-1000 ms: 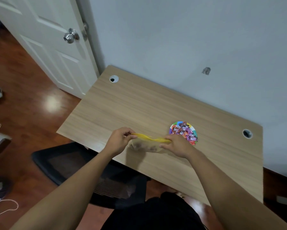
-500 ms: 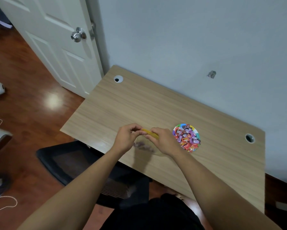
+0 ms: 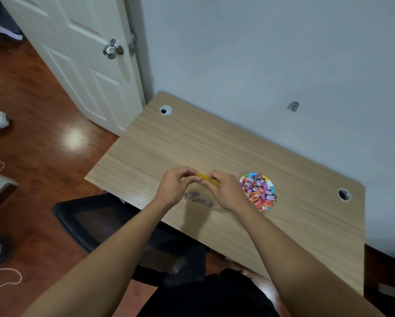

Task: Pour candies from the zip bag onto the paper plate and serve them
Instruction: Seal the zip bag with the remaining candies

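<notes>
A clear zip bag (image 3: 200, 195) with a yellow zip strip hangs over the wooden desk (image 3: 192, 145), a few candies still showing dimly in its bottom. My left hand (image 3: 174, 185) and my right hand (image 3: 224, 191) both pinch the yellow strip, fingers close together at its left end. Just right of my right hand lies a small colourful paper plate (image 3: 269, 183), heaped with several wrapped candies (image 3: 258, 191) in red and purple.
The desk stands against a pale wall and has two cable holes (image 3: 165, 110) (image 3: 343, 194). A black chair (image 3: 105, 225) sits under its near edge. A white door (image 3: 77, 53) is at the back left, over a wooden floor.
My right hand has slid left along the yellow zip strip until it meets my left hand. The bag now hangs narrower between them.
</notes>
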Demonstrator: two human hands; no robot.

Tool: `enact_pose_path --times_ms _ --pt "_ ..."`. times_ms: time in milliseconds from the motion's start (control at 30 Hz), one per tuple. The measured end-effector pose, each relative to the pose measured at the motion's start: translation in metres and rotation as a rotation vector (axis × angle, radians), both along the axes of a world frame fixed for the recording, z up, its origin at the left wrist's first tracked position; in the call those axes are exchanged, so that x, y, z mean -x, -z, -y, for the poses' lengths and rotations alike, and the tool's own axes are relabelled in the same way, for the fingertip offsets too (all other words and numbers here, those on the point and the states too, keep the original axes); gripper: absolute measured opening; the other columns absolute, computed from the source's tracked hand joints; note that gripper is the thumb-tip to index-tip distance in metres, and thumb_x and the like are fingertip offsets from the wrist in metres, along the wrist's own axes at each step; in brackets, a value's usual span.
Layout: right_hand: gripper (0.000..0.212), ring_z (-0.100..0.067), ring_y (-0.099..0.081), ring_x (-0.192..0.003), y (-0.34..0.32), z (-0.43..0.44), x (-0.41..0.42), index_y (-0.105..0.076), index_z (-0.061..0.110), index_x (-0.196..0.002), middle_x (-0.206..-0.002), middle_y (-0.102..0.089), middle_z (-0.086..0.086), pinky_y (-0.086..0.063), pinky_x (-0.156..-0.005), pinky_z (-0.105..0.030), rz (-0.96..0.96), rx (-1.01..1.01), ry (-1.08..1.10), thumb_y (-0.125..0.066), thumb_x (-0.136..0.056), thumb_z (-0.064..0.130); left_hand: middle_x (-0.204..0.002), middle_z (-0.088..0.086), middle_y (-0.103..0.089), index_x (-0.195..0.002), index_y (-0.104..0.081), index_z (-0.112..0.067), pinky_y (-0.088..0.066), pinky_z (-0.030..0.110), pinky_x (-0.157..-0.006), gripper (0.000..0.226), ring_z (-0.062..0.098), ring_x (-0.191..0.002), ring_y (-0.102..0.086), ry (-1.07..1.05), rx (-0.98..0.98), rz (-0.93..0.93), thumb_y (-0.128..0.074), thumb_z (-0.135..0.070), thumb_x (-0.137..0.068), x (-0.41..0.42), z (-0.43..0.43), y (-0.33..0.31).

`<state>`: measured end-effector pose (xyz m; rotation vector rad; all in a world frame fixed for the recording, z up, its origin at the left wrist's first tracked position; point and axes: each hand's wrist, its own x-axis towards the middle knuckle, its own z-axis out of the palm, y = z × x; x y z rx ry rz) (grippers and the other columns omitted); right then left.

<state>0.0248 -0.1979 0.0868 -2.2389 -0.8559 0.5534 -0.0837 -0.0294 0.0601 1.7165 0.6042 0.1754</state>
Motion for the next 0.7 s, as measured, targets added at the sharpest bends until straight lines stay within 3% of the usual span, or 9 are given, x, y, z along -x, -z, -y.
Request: enact_pose_path --times_ms 100,167,267,400,500,700 --pt "0.015 0.001 -0.055 -0.063 -0.001 0.002 -0.003 -0.076 0.024 -0.091 -0.065 -0.061 0.013 -0.040 -0.062 -0.018 0.007 -0.003 0.005 -0.076 -0.097 0.038 -0.090 0.003 -0.084 -0.091 -0.082 -0.023 -0.061 0.048 -0.096 0.006 0.028 -0.095 -0.080 -0.010 0.031 0.004 -0.085 -0.018 -0.089 0.002 -0.002 0.000" --pt "0.015 -0.001 -0.054 -0.063 -0.003 0.004 -0.003 -0.077 0.023 -0.092 -0.066 -0.062 0.012 -0.037 -0.060 -0.013 0.015 0.001 0.001 -0.076 -0.097 0.037 -0.092 0.002 -0.084 -0.088 -0.081 -0.024 -0.062 0.048 -0.096 0.007 0.029 -0.096 -0.080 -0.019 0.037 0.009 -0.085 -0.018 -0.089 0.003 0.000 -0.002" --pt "0.016 -0.008 -0.055 -0.065 -0.003 0.004 -0.003 -0.079 0.022 -0.093 -0.069 -0.064 0.010 -0.038 -0.061 -0.015 0.009 0.006 0.004 -0.075 -0.097 0.038 -0.090 -0.004 -0.084 -0.088 -0.082 -0.021 -0.062 0.045 -0.091 0.004 0.017 -0.090 -0.079 -0.017 0.027 0.000 -0.085 -0.021 -0.090 0.004 0.003 -0.004" --pt "0.019 -0.014 -0.060 -0.069 0.000 0.005 -0.001 -0.080 0.022 -0.094 -0.072 -0.069 0.003 -0.044 -0.066 -0.032 -0.007 0.018 0.017 -0.076 -0.095 0.040 -0.081 -0.013 -0.078 -0.088 -0.080 -0.019 -0.061 0.044 -0.082 0.005 0.004 -0.079 -0.070 0.003 -0.039 -0.006 -0.081 -0.021 -0.092 0.005 0.006 -0.008" --pt "0.018 -0.003 -0.053 -0.062 0.000 0.004 0.001 -0.080 0.023 -0.092 -0.067 -0.064 0.007 -0.041 -0.063 -0.026 -0.044 -0.011 0.047 -0.079 -0.093 0.041 -0.077 -0.012 -0.074 -0.084 -0.077 -0.019 -0.059 0.040 -0.078 0.007 0.004 -0.075 -0.068 0.000 -0.097 -0.002 -0.078 -0.018 -0.092 0.003 0.007 -0.009" --pt "0.020 -0.006 -0.053 -0.063 -0.004 0.004 0.001 -0.077 0.023 -0.090 -0.070 -0.066 0.007 -0.042 -0.063 -0.030 -0.079 -0.040 0.085 -0.078 -0.092 0.042 -0.080 -0.009 -0.077 -0.085 -0.077 -0.019 -0.058 0.038 -0.071 0.008 0.000 -0.069 -0.066 0.012 -0.053 -0.016 -0.079 -0.018 -0.093 -0.001 0.009 -0.014"
